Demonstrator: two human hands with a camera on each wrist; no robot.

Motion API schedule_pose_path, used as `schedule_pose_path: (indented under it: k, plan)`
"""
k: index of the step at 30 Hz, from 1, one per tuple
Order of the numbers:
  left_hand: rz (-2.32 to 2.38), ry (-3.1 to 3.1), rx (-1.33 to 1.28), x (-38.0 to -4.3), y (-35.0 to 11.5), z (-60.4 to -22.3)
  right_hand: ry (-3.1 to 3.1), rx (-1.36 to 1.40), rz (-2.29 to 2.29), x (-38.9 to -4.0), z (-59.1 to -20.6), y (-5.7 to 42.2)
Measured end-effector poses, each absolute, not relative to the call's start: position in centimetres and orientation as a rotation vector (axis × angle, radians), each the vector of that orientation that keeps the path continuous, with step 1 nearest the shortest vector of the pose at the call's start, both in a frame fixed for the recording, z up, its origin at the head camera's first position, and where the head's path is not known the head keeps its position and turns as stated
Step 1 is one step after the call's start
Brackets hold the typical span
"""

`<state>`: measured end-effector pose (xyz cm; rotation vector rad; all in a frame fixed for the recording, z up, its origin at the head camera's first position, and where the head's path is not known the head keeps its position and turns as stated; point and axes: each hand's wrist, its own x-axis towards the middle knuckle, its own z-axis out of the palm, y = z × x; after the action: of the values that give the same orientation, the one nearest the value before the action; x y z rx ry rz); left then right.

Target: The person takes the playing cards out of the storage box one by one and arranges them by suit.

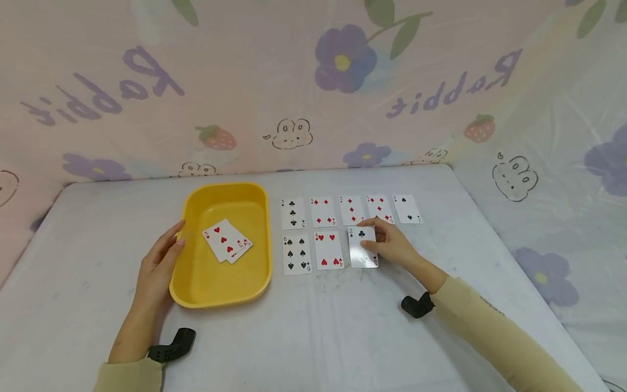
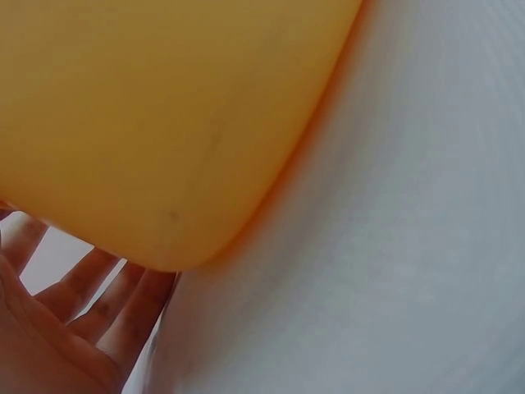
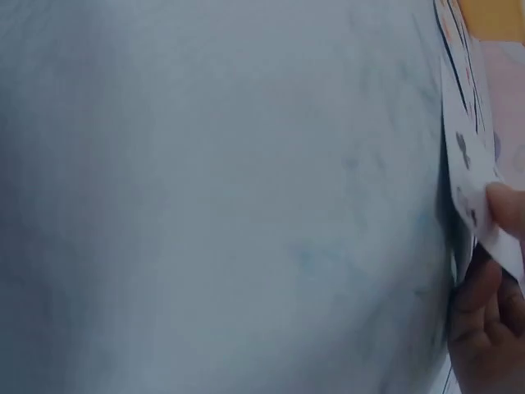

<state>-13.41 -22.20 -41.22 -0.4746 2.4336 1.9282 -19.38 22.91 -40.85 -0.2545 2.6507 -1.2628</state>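
Note:
My right hand [image 1: 387, 242] pinches the two of clubs [image 1: 360, 253] at its right side, thumb on the face and fingers behind. In the right wrist view this card [image 3: 472, 176] tilts up off the table. Left of it lie the four of hearts [image 1: 328, 251] and the six of spades [image 1: 296, 256]. My left hand [image 1: 159, 261] rests against the left rim of a yellow tray [image 1: 215, 298]. Its loosely straight fingers [image 2: 131, 316] touch the tray's side in the left wrist view. Inside the tray, the three of hearts [image 1: 220, 237] partly covers another red card [image 1: 240, 253].
A back row has the three of clubs [image 1: 293, 214], four of diamonds [image 1: 323, 211], three of diamonds [image 1: 351, 209], five of diamonds [image 1: 379, 207] and two of spades [image 1: 406, 209]. A patterned curtain [image 1: 245, 81] borders the white-covered table [image 1: 294, 332].

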Motion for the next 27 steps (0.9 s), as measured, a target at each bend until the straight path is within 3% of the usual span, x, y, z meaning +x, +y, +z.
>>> schedule_pose_path:
  k: [16, 27]
  plan:
    - [1.942, 2.441, -0.442, -13.5, -22.3, -41.3, 2.870, -0.333, -0.930, -19.7, -40.6, 21.6]
    - [1.931, 2.455, -0.423, -13.6, -22.2, -41.3, 2.810, -0.240, -1.076, -19.5, -39.8, 19.6]
